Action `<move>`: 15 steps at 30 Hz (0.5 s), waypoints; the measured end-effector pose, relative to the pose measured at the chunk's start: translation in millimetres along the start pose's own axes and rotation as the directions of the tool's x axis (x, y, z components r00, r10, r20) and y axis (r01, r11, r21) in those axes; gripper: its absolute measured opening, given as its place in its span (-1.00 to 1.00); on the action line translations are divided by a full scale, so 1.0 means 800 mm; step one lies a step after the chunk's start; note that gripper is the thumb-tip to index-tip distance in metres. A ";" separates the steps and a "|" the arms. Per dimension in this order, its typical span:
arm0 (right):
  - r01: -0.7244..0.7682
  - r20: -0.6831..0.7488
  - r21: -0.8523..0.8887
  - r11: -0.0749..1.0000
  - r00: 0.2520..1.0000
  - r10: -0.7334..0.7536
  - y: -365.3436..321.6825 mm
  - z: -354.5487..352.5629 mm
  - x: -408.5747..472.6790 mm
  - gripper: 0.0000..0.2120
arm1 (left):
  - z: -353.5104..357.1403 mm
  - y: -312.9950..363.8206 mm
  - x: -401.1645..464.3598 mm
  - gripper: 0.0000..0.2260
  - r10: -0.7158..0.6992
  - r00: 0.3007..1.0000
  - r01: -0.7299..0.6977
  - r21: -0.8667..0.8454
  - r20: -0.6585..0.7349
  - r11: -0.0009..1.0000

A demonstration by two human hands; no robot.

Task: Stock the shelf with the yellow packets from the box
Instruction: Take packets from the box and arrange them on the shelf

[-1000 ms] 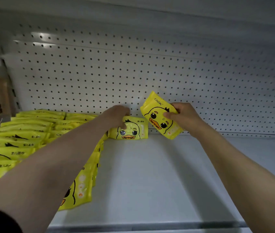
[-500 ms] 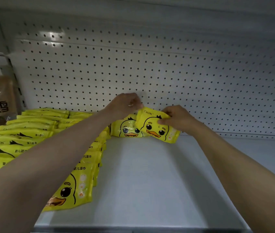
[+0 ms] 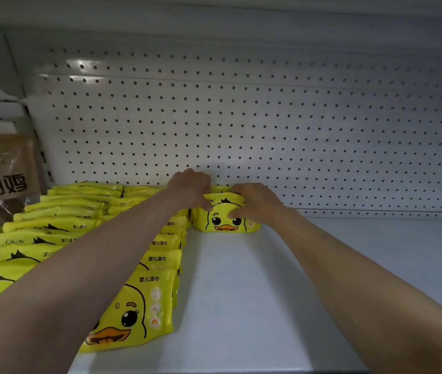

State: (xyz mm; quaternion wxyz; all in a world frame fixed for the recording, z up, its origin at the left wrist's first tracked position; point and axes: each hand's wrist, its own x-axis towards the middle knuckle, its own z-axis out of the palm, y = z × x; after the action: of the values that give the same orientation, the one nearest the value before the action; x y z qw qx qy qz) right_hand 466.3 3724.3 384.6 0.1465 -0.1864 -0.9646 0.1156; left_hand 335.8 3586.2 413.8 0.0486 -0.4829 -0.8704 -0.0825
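A yellow duck-face packet (image 3: 221,221) stands upright at the back of the white shelf (image 3: 255,292), in front of another packet against the pegboard. My left hand (image 3: 190,191) grips its top left corner. My right hand (image 3: 255,203) holds its top right edge, thumb across the front. Two rows of the same yellow packets (image 3: 144,300) fill the shelf's left part, leaning one behind another. The box is out of view.
A white pegboard back wall (image 3: 268,125) rises right behind the hands. A brown bag with black lettering (image 3: 1,174) sits in the neighbouring bay at far left. The shelf above (image 3: 214,20) hangs low overhead.
My right hand has brought the tilted packet down and stood it upright in front of the one at the back. My left hand has come onto its top left corner.
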 end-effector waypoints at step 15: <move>-0.235 -0.323 -0.361 0.902 0.939 0.115 -0.033 0.041 -0.019 -0.34 | 0.006 -0.005 -0.012 -0.47 -0.046 0.991 0.064 0.149 -0.122 0.987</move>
State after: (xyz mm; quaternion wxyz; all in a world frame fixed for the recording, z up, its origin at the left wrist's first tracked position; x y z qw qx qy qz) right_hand 460.6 3689.0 357.7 0.2367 -0.3141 -0.9142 -0.0973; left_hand 337.6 3576.8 407.2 0.1345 -0.4477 -0.8829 -0.0454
